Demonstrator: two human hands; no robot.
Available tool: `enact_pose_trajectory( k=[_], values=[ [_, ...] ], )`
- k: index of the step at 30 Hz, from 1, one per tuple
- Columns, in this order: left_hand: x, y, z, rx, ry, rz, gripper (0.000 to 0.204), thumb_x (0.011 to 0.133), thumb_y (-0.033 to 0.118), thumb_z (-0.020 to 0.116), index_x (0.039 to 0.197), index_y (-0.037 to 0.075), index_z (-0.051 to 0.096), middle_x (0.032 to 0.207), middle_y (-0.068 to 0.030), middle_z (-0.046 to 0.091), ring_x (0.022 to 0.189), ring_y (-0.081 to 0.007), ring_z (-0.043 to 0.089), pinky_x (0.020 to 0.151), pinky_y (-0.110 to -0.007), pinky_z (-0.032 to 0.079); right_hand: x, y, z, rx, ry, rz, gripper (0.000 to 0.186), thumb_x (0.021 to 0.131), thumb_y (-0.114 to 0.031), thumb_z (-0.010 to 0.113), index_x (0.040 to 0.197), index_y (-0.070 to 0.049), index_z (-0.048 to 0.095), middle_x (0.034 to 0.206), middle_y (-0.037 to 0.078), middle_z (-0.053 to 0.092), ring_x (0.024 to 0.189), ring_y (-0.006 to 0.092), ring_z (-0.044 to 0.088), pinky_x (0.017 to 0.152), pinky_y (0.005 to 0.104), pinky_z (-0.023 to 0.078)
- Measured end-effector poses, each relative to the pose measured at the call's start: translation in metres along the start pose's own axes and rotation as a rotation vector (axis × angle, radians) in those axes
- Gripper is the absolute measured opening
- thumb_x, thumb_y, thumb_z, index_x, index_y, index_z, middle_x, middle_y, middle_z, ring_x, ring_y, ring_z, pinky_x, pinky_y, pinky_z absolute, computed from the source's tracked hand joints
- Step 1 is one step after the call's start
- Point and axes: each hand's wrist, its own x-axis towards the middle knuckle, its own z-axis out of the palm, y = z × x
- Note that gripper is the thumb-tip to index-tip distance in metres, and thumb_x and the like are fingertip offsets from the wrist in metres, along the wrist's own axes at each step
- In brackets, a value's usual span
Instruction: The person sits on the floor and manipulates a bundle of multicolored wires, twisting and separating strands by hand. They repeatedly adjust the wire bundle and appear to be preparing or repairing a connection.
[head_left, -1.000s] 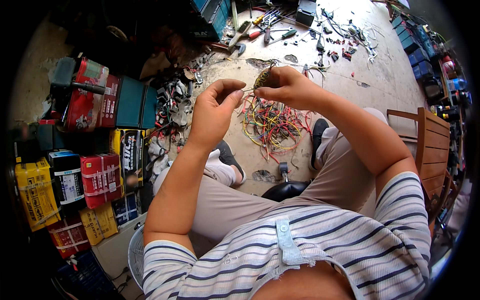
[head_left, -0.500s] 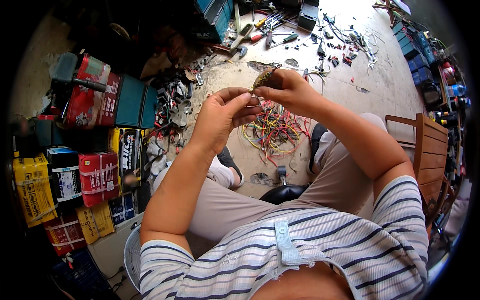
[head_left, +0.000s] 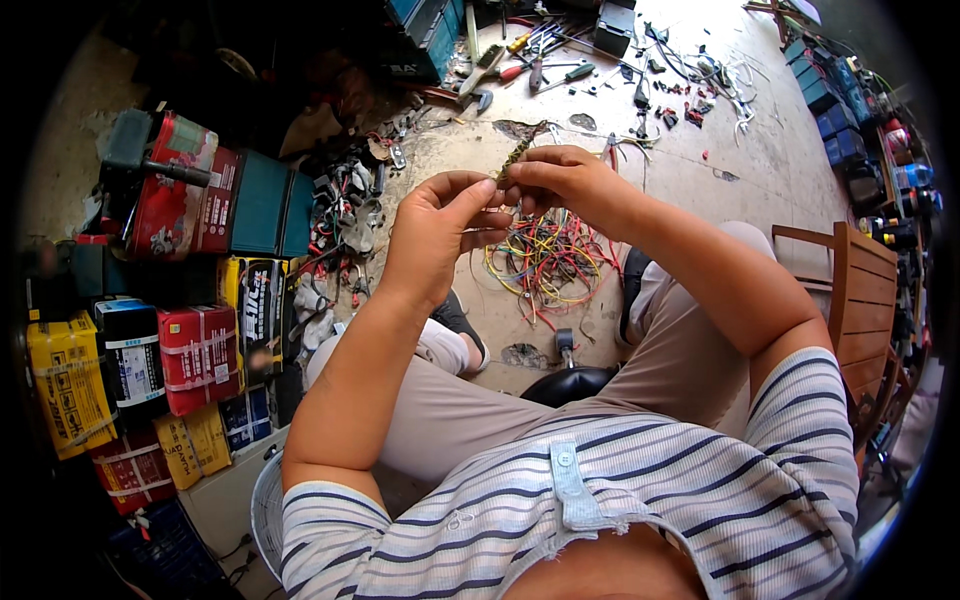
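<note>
Over a workshop floor (head_left: 780,195), I hold a dark-and-yellow twisted cord (head_left: 518,149) aslant, its upper end showing beyond the fingers. My right hand (head_left: 580,188) pinches it between thumb and fingers; at its lower end the thumb and forefinger of my left hand (head_left: 440,215) come close, though I cannot tell whether they grip it, and the other left fingers spread loosely. Loose wires (head_left: 555,260) lie tangled beneath, between the shoes (head_left: 637,272). My judgement: anchor the right pinch near that end and work the left fingertips in small, even turns, without tugging.
</note>
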Motion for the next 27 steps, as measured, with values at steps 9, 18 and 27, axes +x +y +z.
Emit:
enact_pose_trajectory(
  k=[9,18,27],
  values=[
    [0.0,0.0,0.001,0.064,0.022,0.025,0.012,0.087,0.011,0.061,0.097,0.004,0.061,0.084,-0.0054,0.064,0.069,-0.0125,0.063,0.063,-0.027,0.056,0.002,0.003,-0.001,-0.056,-0.002,0.019,0.027,0.091,-0.028,0.054,0.091,-0.003,0.063,0.08,0.002,0.062,0.067,0.0083,0.056,0.061,0.0222,0.044],
    [0.0,0.0,0.0,0.172,-0.015,0.092,0.015,0.086,0.01,0.063,0.098,0.002,0.06,0.081,-0.0032,0.062,0.064,-0.0076,0.057,0.052,-0.018,0.043,-0.002,-0.005,0.004,-0.036,0.046,0.044,0.025,0.092,-0.028,0.056,0.088,-0.003,0.06,0.077,0.0,0.059,0.067,0.0065,0.053,0.061,0.0201,0.042],
    [0.005,-0.006,-0.003,0.354,0.042,0.331,0.014,0.084,0.007,0.065,0.097,0.004,0.061,0.079,-0.0001,0.062,0.064,-0.0039,0.054,0.054,-0.017,0.038,0.001,-0.003,0.002,-0.154,0.028,-0.039,0.029,0.092,-0.031,0.057,0.083,-0.004,0.059,0.071,0.0,0.057,0.065,0.0064,0.052,0.059,0.0211,0.04]
  ],
)
